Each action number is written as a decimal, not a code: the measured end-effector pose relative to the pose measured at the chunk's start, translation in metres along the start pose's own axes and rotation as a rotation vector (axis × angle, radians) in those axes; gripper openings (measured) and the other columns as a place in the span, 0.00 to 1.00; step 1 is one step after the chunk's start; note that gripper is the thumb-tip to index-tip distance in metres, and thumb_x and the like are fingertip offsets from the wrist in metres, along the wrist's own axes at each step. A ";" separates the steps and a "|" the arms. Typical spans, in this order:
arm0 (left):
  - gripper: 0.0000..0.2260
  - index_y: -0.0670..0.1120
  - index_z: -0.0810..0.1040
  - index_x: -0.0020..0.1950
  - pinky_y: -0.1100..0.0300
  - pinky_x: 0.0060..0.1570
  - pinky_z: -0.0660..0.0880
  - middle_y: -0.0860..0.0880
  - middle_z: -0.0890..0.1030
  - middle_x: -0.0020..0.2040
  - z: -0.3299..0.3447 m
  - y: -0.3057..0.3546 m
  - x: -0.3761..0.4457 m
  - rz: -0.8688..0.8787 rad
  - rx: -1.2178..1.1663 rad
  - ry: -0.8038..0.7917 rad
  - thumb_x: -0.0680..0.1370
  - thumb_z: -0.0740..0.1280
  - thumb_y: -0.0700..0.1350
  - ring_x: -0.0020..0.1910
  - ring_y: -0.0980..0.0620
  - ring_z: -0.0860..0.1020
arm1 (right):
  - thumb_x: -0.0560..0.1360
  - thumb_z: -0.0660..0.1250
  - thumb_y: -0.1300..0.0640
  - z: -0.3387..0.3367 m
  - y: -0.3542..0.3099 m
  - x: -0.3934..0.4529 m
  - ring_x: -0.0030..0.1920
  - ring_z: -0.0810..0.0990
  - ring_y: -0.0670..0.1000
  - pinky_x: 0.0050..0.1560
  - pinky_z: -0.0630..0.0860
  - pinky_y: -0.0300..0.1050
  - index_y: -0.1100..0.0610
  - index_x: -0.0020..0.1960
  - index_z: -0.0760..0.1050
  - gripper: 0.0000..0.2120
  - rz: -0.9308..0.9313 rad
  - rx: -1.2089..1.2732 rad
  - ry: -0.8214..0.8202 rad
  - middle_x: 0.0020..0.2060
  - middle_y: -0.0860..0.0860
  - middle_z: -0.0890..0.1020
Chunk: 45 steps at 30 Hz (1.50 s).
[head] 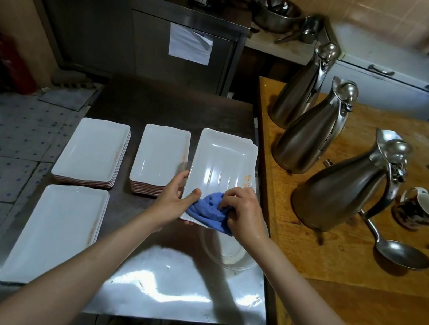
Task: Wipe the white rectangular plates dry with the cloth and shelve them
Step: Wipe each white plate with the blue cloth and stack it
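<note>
A shiny grey steel tabletop point(181, 292) fills the middle, and a brown wooden tabletop point(352, 310) sits right beside it on the right. Behind them stands a dark metal cabinet point(110, 33) with a white paper sheet point(190, 43) stuck on its door.

On the wooden tabletop stand three tall silver metal jugs point(344, 188) in a row. Near them are two white-lined mugs point(428, 207) and a big metal spoon point(398, 252).

On the steel tabletop lie three piles of white rectangular plates: one pile at the near left point(55, 235), one at the far left point(94, 151), and one in the middle point(162, 158).

One more white rectangular plate point(221, 166) is held up off the tabletop, to the right of the middle pile, tilted toward the person. There may be a second plate right behind it, but the view is not clear enough to be sure.

The left hand point(173, 200) grips the plate's near left corner, with the thumb on top and the fingers curled under the edge. The right hand point(244, 212) is curled around a bunched blue cloth point(208, 209) and presses it onto the near end of the plate.

A clear round bowl point(230, 252) sits on the steel tabletop just under the hands.
</note>
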<state>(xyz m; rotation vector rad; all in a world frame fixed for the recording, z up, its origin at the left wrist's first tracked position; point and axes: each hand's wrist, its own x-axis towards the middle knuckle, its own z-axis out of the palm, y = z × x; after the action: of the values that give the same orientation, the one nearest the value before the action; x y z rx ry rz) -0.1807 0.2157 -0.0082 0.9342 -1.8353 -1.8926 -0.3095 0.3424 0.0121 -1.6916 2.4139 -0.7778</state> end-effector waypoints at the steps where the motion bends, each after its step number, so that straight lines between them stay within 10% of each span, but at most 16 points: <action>1: 0.23 0.50 0.63 0.72 0.57 0.60 0.74 0.52 0.73 0.65 -0.001 0.000 0.000 0.009 0.003 0.000 0.78 0.65 0.45 0.63 0.51 0.74 | 0.63 0.72 0.75 -0.001 0.001 -0.001 0.44 0.76 0.59 0.40 0.75 0.44 0.61 0.38 0.82 0.10 -0.010 -0.021 0.002 0.42 0.56 0.81; 8: 0.26 0.51 0.61 0.73 0.55 0.63 0.72 0.57 0.69 0.63 -0.007 -0.005 0.001 0.032 0.046 0.042 0.77 0.66 0.46 0.64 0.53 0.71 | 0.71 0.65 0.62 -0.003 -0.008 -0.011 0.52 0.75 0.57 0.48 0.70 0.41 0.58 0.54 0.81 0.13 0.064 0.007 0.246 0.52 0.58 0.77; 13: 0.24 0.53 0.62 0.71 0.58 0.60 0.72 0.58 0.69 0.63 -0.004 -0.005 0.000 0.052 0.047 0.044 0.77 0.66 0.45 0.63 0.54 0.71 | 0.67 0.74 0.47 0.006 -0.018 -0.018 0.54 0.72 0.52 0.50 0.73 0.43 0.54 0.58 0.77 0.22 0.106 -0.033 0.100 0.54 0.53 0.76; 27: 0.23 0.54 0.62 0.69 0.48 0.61 0.74 0.55 0.70 0.62 -0.007 -0.009 -0.001 0.023 0.063 0.024 0.77 0.67 0.45 0.62 0.52 0.71 | 0.65 0.74 0.67 -0.003 -0.004 -0.001 0.45 0.76 0.58 0.42 0.77 0.51 0.62 0.52 0.76 0.17 0.054 -0.067 0.124 0.45 0.58 0.80; 33: 0.24 0.53 0.64 0.70 0.46 0.60 0.75 0.50 0.73 0.66 -0.010 -0.014 0.000 -0.006 0.061 0.042 0.76 0.68 0.47 0.64 0.48 0.73 | 0.70 0.66 0.70 -0.012 -0.011 0.007 0.50 0.74 0.49 0.50 0.68 0.27 0.61 0.53 0.78 0.12 0.185 0.148 0.163 0.51 0.56 0.77; 37: 0.24 0.52 0.65 0.69 0.45 0.60 0.76 0.48 0.74 0.66 -0.010 -0.012 0.001 0.009 0.051 0.050 0.75 0.69 0.49 0.63 0.47 0.75 | 0.72 0.67 0.58 -0.004 -0.016 -0.001 0.64 0.64 0.54 0.61 0.65 0.39 0.57 0.63 0.76 0.20 0.161 -0.031 0.055 0.64 0.56 0.67; 45: 0.27 0.51 0.66 0.70 0.49 0.58 0.76 0.49 0.74 0.66 -0.010 -0.007 0.002 0.030 0.024 0.062 0.72 0.68 0.53 0.61 0.50 0.75 | 0.66 0.62 0.30 0.007 -0.013 -0.013 0.60 0.70 0.57 0.59 0.70 0.51 0.55 0.70 0.66 0.41 0.051 -0.238 -0.046 0.61 0.57 0.72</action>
<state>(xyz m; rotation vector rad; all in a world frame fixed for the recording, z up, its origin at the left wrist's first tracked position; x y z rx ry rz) -0.1741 0.2082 -0.0150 0.9573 -1.8298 -1.8071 -0.2907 0.3482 0.0093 -1.6954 2.5933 -0.4552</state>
